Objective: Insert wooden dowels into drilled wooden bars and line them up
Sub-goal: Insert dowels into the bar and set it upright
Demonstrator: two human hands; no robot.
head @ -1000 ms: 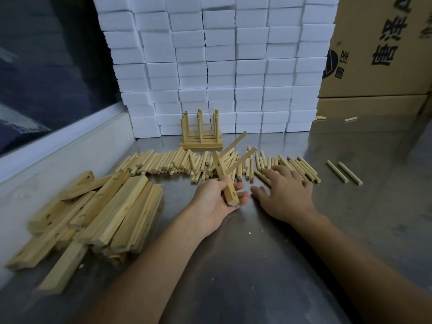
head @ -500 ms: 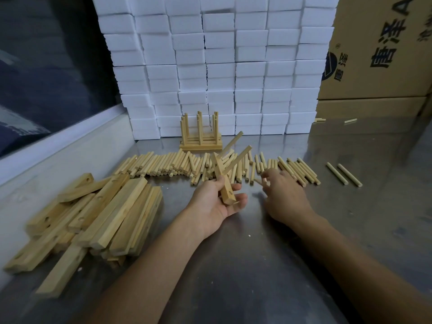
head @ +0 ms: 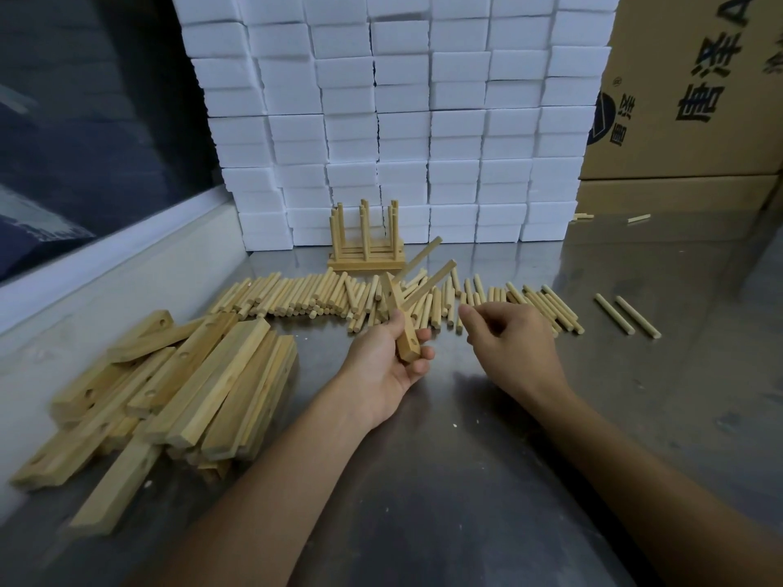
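My left hand (head: 383,366) grips a drilled wooden bar (head: 402,328), held up on end with its lower end against my fingers. Two dowels (head: 428,281) stick out of the bar, slanting up to the right. My right hand (head: 512,341) hovers just right of the bar over the row of loose dowels (head: 296,296). Its fingers are curled and its fingertips pinch a short dowel (head: 460,323), which is mostly hidden. A finished set of bars with upright dowels (head: 365,247) stands at the back, in front of the white blocks.
A pile of drilled bars (head: 178,396) lies at the left on the steel table (head: 466,480). Two stray dowels (head: 627,315) lie at the right. Stacked white foam blocks (head: 402,120) and cardboard boxes (head: 686,99) close off the back. A raised ledge (head: 106,264) runs along the left.
My right hand went from lying flat on the dowels to curled, with fingertips pinched, and drew slightly toward the bar. My left hand tilted the bar a little more upright.
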